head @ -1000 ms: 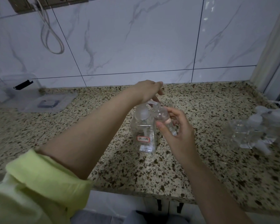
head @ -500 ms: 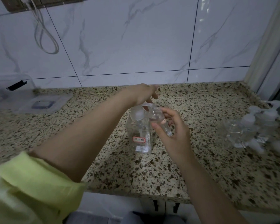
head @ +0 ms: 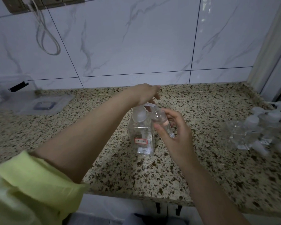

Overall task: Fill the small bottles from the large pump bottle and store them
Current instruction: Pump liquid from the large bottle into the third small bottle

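Little has shifted over the last second: both hands keep their places at the pump bottle, and only the view has drifted slightly, so the whole scene sits a touch lower and further left than before.

At the far left of the speckled counter (head: 104, 163), against the marble-tiled wall, stands a clear plastic box (head: 10, 88) with a black latch, and its clear lid (head: 42, 104) lies flat just beside it. Above them a white cable (head: 45, 38) loops down the wall from a socket strip.

A yellow-green sleeve (head: 31, 189) fills the lower left corner, and the bare forearm reaches from it to the middle of the counter. There the left hand (head: 145, 95) rests on top of the pump head of the large pump bottle (head: 142, 135), fingers relaxed and pointing right, pressing rather than gripping. That bottle stands upright on the counter, clear, with a small red-bordered label on its front.

Just to its right, the right hand (head: 173, 132) grips a small bottle (head: 162, 122), thumb and fingers curled round it. It is tilted, its open mouth brought up against the pump spout and its base pointing down and to the right, clear of the counter.

Well apart, at the right edge of the counter, a cluster of small clear bottles (head: 256, 132) with white pump tops stands together; some white tops lie beside them, blurred.
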A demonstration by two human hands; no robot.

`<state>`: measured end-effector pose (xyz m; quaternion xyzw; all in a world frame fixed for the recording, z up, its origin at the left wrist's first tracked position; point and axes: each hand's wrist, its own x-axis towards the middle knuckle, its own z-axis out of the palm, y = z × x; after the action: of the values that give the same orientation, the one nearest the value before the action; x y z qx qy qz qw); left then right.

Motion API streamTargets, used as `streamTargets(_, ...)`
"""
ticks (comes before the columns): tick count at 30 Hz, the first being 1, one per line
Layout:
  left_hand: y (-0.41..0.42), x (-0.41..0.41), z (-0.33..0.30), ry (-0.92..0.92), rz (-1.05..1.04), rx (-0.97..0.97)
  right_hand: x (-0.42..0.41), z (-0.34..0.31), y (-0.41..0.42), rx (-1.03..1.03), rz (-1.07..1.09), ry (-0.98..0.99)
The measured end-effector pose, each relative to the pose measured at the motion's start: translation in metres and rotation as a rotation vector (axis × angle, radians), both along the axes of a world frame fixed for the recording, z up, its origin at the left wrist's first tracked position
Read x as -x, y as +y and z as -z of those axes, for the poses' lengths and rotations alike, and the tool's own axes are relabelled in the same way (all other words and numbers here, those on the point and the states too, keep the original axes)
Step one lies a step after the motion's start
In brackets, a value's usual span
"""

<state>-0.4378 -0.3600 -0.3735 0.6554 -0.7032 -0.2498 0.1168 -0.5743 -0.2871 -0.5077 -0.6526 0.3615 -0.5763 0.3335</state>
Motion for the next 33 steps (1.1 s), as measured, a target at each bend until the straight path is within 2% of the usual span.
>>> streamTargets(17, -0.0014, -0.001, -0.0009, 0.035, -0.001, 0.021, -0.0002, 0.0007, -0.0023, 0.001, 0.011, 0.005)
streamTargets(30, 0.0002, 0.0003, -0.0004, 0.011, -0.003, 0.025, 0.0, 0.0005, -0.0029, -0.006, -0.004, 0.005)
streamTargets(33, -0.0005, 0.0001, -0.0013, -0.049, 0.004, -0.011, 0.0002, 0.0007, -0.0022, -0.016, -0.003, -0.006)
